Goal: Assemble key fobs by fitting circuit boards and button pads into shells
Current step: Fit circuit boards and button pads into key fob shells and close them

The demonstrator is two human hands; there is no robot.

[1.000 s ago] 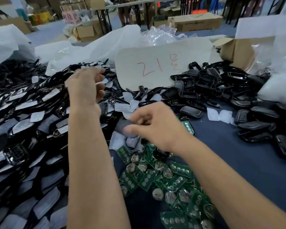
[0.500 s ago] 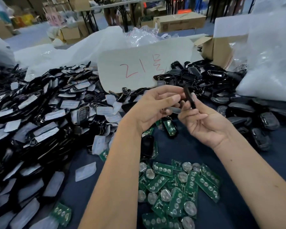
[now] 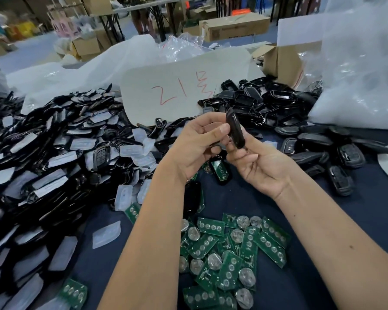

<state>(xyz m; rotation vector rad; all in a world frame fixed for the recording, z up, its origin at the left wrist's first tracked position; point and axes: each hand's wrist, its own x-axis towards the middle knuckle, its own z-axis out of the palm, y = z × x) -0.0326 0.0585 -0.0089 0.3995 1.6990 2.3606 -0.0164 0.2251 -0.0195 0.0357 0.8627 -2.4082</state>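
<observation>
Both hands meet at the centre of the frame, raised above the dark blue table (image 3: 356, 220). Left hand (image 3: 195, 148), palm toward the camera, curls its fingers and presses its thumb against the upper part of a black key fob shell (image 3: 235, 128). Right hand (image 3: 262, 168), palm up, grasps the lower end of the same shell between curled fingers; the shell stands nearly upright, tilted slightly, its narrow edge toward the viewer. Whether a board or pad sits inside it cannot be told.

Lower centre: a loose heap of green circuit boards (image 3: 233, 253), several bearing round silver coin cells, lying on the table below the forearms. One further board lies alone at lower left (image 3: 73, 291).

Left half: a large pile of black shells mixed with translucent button pads (image 3: 54, 153). Right and upper right: a second pile of black shell halves (image 3: 323, 148). One shell with a green board fitted (image 3: 220, 170) lies on the table just beneath the hands.

Upper centre: a white card with red handwriting (image 3: 179, 92), propped behind the piles; cardboard boxes (image 3: 235, 26) and plastic bags (image 3: 363, 70) stand behind it.
</observation>
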